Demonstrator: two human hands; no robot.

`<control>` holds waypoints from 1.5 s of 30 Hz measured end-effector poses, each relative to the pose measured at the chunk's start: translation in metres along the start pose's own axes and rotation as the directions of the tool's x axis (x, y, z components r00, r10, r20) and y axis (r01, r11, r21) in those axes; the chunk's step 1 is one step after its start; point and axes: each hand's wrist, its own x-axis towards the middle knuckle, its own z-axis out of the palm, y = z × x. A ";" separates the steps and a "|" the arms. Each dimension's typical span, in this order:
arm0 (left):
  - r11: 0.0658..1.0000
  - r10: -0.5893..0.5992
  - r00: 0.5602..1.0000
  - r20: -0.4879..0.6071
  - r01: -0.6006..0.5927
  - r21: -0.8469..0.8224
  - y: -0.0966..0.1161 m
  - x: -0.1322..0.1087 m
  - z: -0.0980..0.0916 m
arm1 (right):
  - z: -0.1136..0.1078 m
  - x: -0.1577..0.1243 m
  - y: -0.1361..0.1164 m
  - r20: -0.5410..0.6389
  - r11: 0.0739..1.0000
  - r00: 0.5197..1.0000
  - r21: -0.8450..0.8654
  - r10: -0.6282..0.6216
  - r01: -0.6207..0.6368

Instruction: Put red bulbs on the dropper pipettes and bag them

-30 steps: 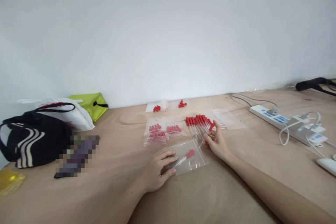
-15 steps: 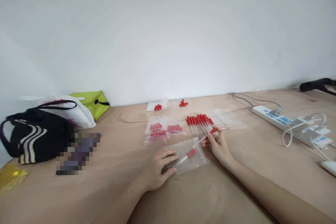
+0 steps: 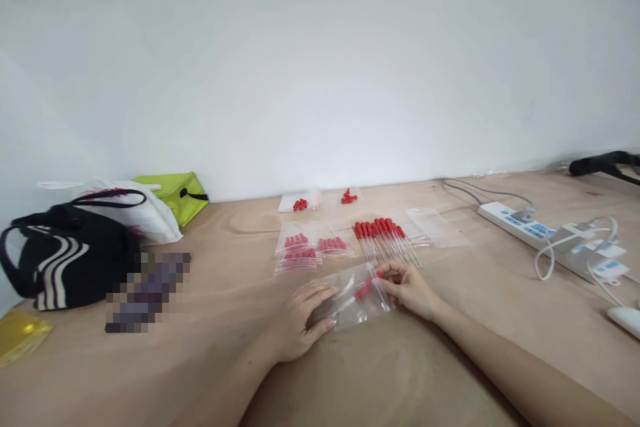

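A clear plastic zip bag (image 3: 345, 281) lies flat on the table between my hands. At its left end my left hand (image 3: 305, 320) is closed on the bag, thumb near and fingers on top. Inside lies a glass dropper with a red rubber bulb (image 3: 361, 293). My right hand (image 3: 407, 290) pinches a second dropper (image 3: 379, 275) by its red bulb at the bag's right end; its glass tube reaches into the bag and is hard to see. Just behind, several loose droppers (image 3: 383, 230) lie side by side, bulbs pointing away.
Filled bags of red-bulbed droppers (image 3: 300, 247) lie left of the loose row, with two more bags (image 3: 303, 203) by the wall. Flat clear bags (image 3: 440, 227) lie right. A power strip (image 3: 530, 230) with cables is far right; a black bag (image 3: 90, 260) stands left.
My right hand has moved left and toward me, bringing the pinched dropper from over the loose row into the bag. My left hand stays put on the bag.
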 end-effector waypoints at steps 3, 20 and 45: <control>1.000 -0.004 1.000 0.007 0.004 0.019 -0.003 0.000 0.001 | 0.000 0.000 0.000 0.149 0.995 0.987 -0.068 -0.061 0.072; 0.999 0.014 0.999 0.037 -0.015 0.028 -0.002 0.003 -0.001 | -0.014 0.020 0.003 -0.106 0.925 0.976 -0.352 -0.188 0.140; 0.998 0.046 0.998 0.035 -0.047 0.039 -0.004 0.003 0.001 | -0.032 0.054 -0.045 -0.332 0.407 0.932 -0.879 -0.147 -0.248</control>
